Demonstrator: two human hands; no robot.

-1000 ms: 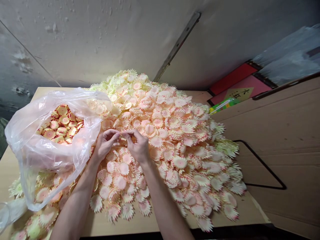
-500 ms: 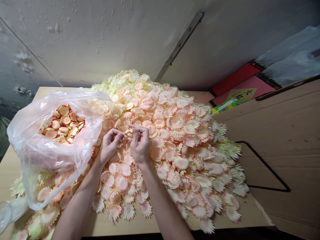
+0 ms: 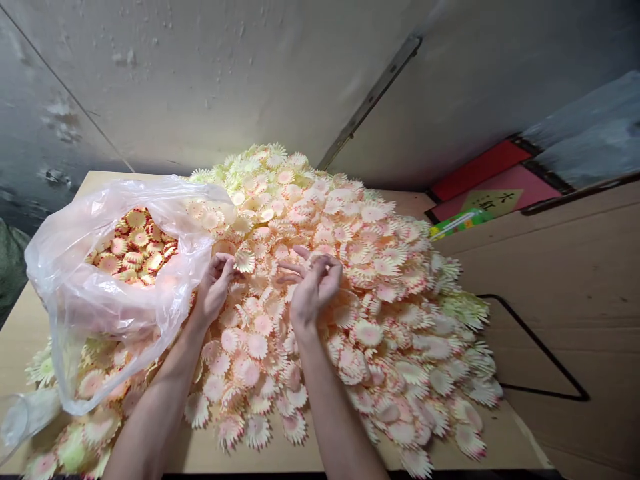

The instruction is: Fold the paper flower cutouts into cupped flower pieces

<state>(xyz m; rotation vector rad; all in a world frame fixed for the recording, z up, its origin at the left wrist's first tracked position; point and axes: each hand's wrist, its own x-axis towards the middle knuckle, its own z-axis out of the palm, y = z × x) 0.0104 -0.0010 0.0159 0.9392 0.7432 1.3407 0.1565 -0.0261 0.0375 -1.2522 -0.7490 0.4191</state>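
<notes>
A large heap of pale cream and pink artificial flower petal layers [image 3: 367, 332] covers the table. My left hand [image 3: 215, 283] is closed at the heap's left part, thumb and fingers pinching the edge of one cream petal layer [image 3: 245, 261]. To its right, my right hand [image 3: 314, 293] hovers over the heap with some fingers stretched out to the left and apart. Whether something small lies by its thumb is hard to make out. Beside my left hand stands a translucent plastic bag [image 3: 115, 313], its mouth open on smaller red-edged flower pieces [image 3: 134, 250].
Behind the wooden table [image 3: 265, 460] rises a grey wall [image 3: 200, 80] with a metal strip [image 3: 370, 103]. Brown cardboard [image 3: 565, 287] stands at the right, with a bent black rod [image 3: 540, 347] before it. A clear plastic cup [image 3: 25, 420] lies at the lower left.
My hands, together over the heap before, are now apart. The left has drawn left with a petal layer in its fingers; the right has moved right and its fingers have spread.
</notes>
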